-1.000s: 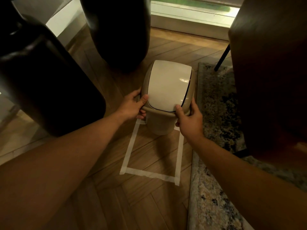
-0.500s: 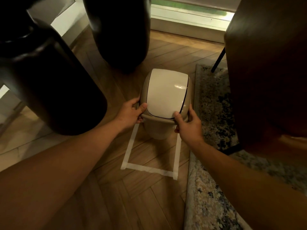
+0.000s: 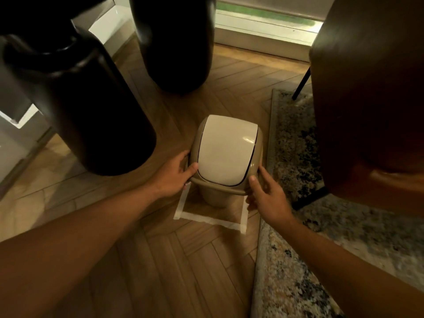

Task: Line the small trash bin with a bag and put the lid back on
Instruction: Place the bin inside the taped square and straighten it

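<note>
Underfoot, a wooden herringbone floor [image 3: 183, 260], filling most of the head view. At upper right, a broad brown chair [image 3: 371, 92] on thin dark legs, looming over a mottled rug [image 3: 296, 138] that runs down the right side. At upper left, a big dark rounded vessel [image 3: 75, 106], and behind it a second dark vessel [image 3: 174, 42] near the bright window sill [image 3: 261, 31]. Between the first vessel and the rug, upright on the floor, the small trash bin [image 3: 214, 196], beige, standing at the far end of a rectangle of pale tape [image 3: 210, 220] stuck to the boards, its base partly inside the marked outline. On top of the bin, seated and level with the rim, the lid [image 3: 226, 154], a beige frame with a cream swing flap and a dark seam around the flap. No bag edge visible at the rim from here. At the lid's left edge, the left hand [image 3: 174, 176], fingers curled around the frame, thumb pressed on the near corner. At the lid's right edge, the right hand [image 3: 268, 198], fingers loosely spread, thumb tip touching the frame's near corner, other fingers beside the bin body rather than clamped on it. Both bare forearms reaching in from the bottom corners.
</note>
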A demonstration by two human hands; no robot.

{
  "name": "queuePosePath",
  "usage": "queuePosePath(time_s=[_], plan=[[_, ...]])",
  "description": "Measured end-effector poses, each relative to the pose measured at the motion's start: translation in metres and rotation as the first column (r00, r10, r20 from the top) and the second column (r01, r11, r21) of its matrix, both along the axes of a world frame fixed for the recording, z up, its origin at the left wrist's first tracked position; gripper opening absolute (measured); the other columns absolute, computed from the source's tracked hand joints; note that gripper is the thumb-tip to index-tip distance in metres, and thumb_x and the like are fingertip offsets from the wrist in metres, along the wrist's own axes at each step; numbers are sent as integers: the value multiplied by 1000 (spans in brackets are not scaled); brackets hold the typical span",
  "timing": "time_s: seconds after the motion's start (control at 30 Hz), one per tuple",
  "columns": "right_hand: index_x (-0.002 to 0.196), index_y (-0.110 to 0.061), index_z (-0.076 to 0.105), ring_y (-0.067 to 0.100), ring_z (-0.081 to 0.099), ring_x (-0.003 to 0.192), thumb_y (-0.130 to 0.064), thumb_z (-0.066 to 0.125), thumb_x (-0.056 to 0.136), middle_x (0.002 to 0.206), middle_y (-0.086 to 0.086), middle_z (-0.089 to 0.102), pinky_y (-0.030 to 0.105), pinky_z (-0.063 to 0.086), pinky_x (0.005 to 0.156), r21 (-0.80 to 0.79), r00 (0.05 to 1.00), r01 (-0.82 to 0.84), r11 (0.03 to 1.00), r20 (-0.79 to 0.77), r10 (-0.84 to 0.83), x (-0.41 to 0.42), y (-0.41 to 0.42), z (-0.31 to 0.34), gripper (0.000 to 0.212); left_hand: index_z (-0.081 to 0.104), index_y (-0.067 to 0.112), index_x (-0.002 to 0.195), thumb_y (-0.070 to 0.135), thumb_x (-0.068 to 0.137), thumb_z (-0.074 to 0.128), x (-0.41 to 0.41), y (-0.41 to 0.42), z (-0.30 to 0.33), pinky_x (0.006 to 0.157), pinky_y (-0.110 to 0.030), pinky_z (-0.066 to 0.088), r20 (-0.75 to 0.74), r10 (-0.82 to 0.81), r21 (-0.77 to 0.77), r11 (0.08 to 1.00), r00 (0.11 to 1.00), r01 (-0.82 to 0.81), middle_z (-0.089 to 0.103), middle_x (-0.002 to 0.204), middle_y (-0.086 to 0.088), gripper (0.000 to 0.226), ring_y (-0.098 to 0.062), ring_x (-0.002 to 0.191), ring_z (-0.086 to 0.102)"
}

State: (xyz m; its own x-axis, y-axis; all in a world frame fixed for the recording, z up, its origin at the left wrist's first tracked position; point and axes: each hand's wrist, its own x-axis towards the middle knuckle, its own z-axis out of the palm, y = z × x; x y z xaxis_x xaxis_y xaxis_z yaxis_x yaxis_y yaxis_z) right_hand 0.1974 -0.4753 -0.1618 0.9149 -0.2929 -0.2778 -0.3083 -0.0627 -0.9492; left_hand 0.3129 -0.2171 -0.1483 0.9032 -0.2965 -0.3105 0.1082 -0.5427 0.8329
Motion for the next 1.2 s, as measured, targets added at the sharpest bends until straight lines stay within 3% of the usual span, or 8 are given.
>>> queuePosePath(time_s=[0.13, 0.23, 0.37, 0.5, 0.57, 0.8, 1.0, 1.2], plan=[[159, -36, 41, 21, 69, 108, -54, 54, 103, 132, 10, 69, 43, 59, 93, -175, 992, 116, 978, -28, -122, -17, -10, 3, 60, 16, 35, 159, 62, 96, 44, -21, 15, 2, 61, -31, 55, 38, 13, 107, 994, 999, -17, 63, 71, 0, 74, -19, 66, 68], [156, -33, 45, 18, 64, 93, -52, 55, 103, 113, 10, 69, 36, 56, 78, -197, 991, 125, 972, -25, -133, -16, -17, 6, 58, 18, 33, 158, 59, 97, 46, -22, 19, 1, 66, -42, 58, 53, 28, 123, 992, 998, -34, 57, 67, -1, 72, -19, 64, 63], [156, -27, 48, 4, 68, 66, -46, 57, 104, 109, 4, 73, 19, 54, 52, -200, 992, 106, 974, -52, -119, 1, -23, 11, 56, 23, 33, 157, 59, 96, 47, -8, 18, -2, 63, -30, 52, 87, 29, 124, 991, 996, -40, 62, 77, 1, 70, -14, 72, 65], [156, -26, 47, 6, 74, 69, -40, 55, 106, 107, -5, 74, 21, 58, 55, -244, 998, -3, 970, -65, -14, 8, -18, 14, 52, 25, 37, 156, 56, 94, 55, -2, 8, -5, 94, -42, 57, 59, -32, 55, 998, 998, 29, 60, 135, -2, 71, -21, 120, 63], [155, -22, 50, 8, 73, 65, -36, 55, 107, 100, -6, 75, 23, 59, 56, -243, 999, -2, 970, -49, -10, 10, -18, 12, 49, 28, 37, 155, 52, 94, 58, -2, 5, -6, 97, -42, 56, 61, -40, 28, 999, 997, 39, 52, 148, -4, 70, -21, 131, 56], [159, -24, 42, 17, 76, 81, -27, 61, 105, 98, -2, 77, 43, 65, 79, -244, 996, -81, 966, -51, 71, 11, -21, 7, 57, 36, 31, 153, 36, 96, 64, 0, 4, -10, 80, -33, 62, 43, 9, -26, 1000, 999, -8, 65, 127, -6, 64, -15, 104, 69], [161, -25, 38, -1, 71, 69, -21, 57, 107, 93, -4, 75, 17, 56, 62, -265, 994, -109, 958, -20, 107, 21, -23, 9, 57, 39, 30, 151, 23, 96, 66, 5, -3, -10, 78, -47, 63, 22, 53, -34, 998, 998, -52, 61, 113, -25, 62, -38, 100, 68], [162, -27, 35, 18, 75, 86, -15, 53, 108, 105, -3, 74, 22, 59, 70, -225, 997, -66, 972, -63, 54, 39, -24, 7, 58, 34, 32, 154, 22, 97, 63, 15, -12, -9, 84, -51, 61, -2, 96, -66, 993, 995, -95, 60, 119, -23, 65, -38, 108, 66]])
